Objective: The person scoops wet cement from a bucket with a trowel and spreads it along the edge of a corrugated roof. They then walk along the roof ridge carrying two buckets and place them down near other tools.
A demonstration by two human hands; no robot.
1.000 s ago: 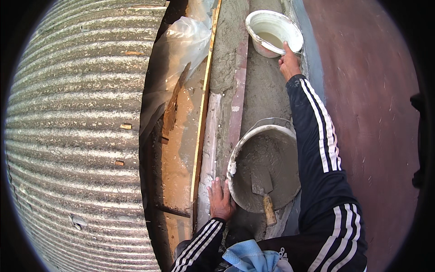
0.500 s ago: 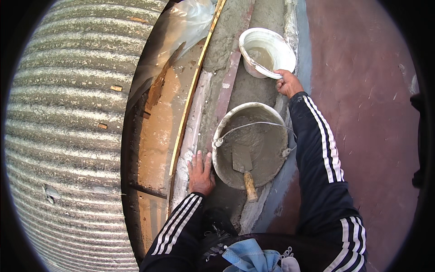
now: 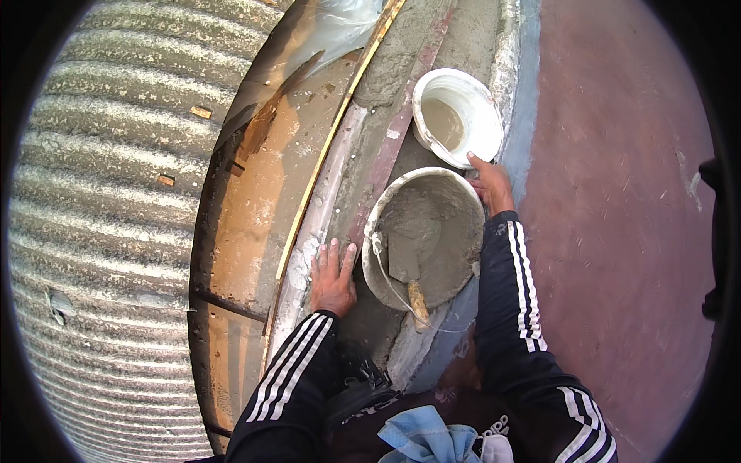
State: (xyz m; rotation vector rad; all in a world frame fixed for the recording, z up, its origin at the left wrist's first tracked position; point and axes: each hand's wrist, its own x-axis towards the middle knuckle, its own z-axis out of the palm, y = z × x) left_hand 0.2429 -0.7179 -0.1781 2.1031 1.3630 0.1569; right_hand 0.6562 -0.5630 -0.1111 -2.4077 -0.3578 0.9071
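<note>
My right hand [image 3: 492, 186] has its thumb on the near rim of a white bucket [image 3: 480, 123], with its fingers tucked below the rim and partly hidden. The bucket is tilted and holds some grey, watery liquid. Just nearer to me stands a larger bucket [image 3: 370, 272] of wet grey mortar, close against my right hand. A trowel [image 3: 417, 299] with a wooden handle lies in the mortar, its handle over the near rim. The wire handle hangs down on the near side. My left hand [image 3: 333, 281] lies flat on the mortar-covered ledge with fingers spread, left of the mortar bucket.
Corrugated grey roofing [image 3: 116, 231] fills the left side. Between it and a long wooden strip [image 3: 317, 170] lies a sunken brown recess [image 3: 251, 224], with clear plastic sheeting [image 3: 340, 31] at its far end. A dark red surface [image 3: 617, 231] spreads to the right.
My right hand and the white bucket have come nearer to the mortar bucket. The mortar bucket's wire handle has dropped toward me. My left hand stays flat on the ledge.
</note>
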